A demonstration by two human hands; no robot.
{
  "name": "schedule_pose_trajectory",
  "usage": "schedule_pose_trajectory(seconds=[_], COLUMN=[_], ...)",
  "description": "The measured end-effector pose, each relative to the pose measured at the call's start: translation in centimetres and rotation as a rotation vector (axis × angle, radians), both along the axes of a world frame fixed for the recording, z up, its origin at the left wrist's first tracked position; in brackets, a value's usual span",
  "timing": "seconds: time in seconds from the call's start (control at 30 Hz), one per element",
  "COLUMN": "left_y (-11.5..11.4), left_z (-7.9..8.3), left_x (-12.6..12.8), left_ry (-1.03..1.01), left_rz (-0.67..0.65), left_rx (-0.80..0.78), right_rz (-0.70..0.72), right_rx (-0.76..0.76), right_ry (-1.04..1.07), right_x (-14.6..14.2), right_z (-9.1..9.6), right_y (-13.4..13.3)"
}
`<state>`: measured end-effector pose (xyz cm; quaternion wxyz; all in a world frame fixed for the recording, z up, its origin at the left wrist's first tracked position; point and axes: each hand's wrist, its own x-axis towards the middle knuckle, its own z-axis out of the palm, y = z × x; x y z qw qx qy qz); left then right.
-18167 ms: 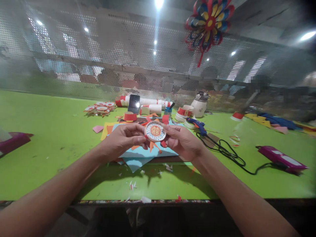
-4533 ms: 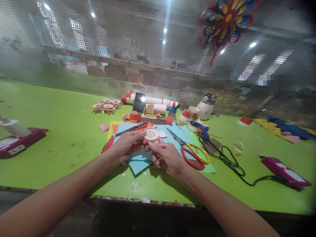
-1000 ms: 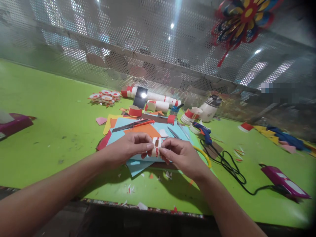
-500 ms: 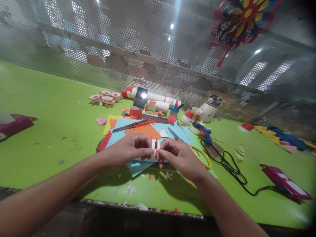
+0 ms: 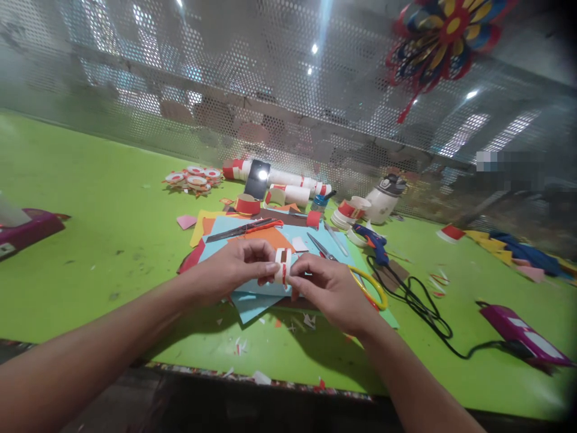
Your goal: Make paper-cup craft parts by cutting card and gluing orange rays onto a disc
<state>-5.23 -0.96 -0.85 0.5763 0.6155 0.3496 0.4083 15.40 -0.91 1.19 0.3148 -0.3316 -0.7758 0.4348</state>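
Between my two hands is a small white paper ring (image 5: 280, 273) with red marks and a dark opening. My left hand (image 5: 246, 263) pinches its left side between thumb and fingers. On its right side, the fingertips of my right hand (image 5: 322, 285) are closed at the ring's lower edge. Both hands are above a stack of coloured paper, with a light blue sheet (image 5: 252, 307) on top. Scissors with yellow handles (image 5: 376, 287) lie beside my right hand, partly hidden by it. A red-handled cutter (image 5: 243, 229) rests on the paper behind my left hand.
A blue glue gun (image 5: 372, 237) with a black cable lies at the right, near a purple power strip (image 5: 523, 334). Behind the paper are a phone (image 5: 258, 179), white rolls (image 5: 293, 195), a blue jar (image 5: 319, 203) and a white jug (image 5: 382, 201). Paper scraps lie near the front edge.
The paper ring has turned and tilted slightly between my fingers, showing more of its white side. My left hand has shifted up a little; the right hand stays close to it.
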Motion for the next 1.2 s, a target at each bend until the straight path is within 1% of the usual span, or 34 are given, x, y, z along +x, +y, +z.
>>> schedule_pose_trajectory(seconds=[0.13,0.2,0.3,0.4,0.53,0.73,0.9,1.07,1.2], left_y=[-0.02,-0.08,-0.16,-0.17,-0.18,-0.2,-0.32,-0.39,-0.31], left_z=[0.31,0.48,0.63,0.65,0.65,0.58,0.39,0.35,0.33], left_x=[-0.04,0.06,0.25,0.41,0.51,0.61,0.74,0.74,0.7], left_ry=[0.066,0.097,0.117,0.112,0.1,0.099,0.066,0.094,0.096], left_rz=[-0.023,-0.021,-0.016,-0.023,-0.017,-0.006,0.011,0.038,0.032], left_rx=[0.034,0.045,0.082,0.121,0.109,0.111,0.133,0.142,0.133], right_rz=[-0.01,-0.023,-0.043,-0.032,-0.019,-0.006,0.0,0.012,0.014], right_rx=[0.298,0.35,0.343,0.359,0.408,0.379,0.403,0.413,0.409], right_ry=[-0.091,-0.117,-0.134,-0.156,-0.17,-0.172,-0.174,-0.189,-0.202], right_x=[-0.05,-0.04,-0.02,0.06,0.24,0.41,0.4,0.39,0.39], right_z=[0.07,0.05,-0.03,-0.13,-0.17,-0.04,0.22,0.26,0.26], right_y=[-0.07,0.01,0.06,-0.01,-0.01,0.06,-0.06,-0.13,0.01])
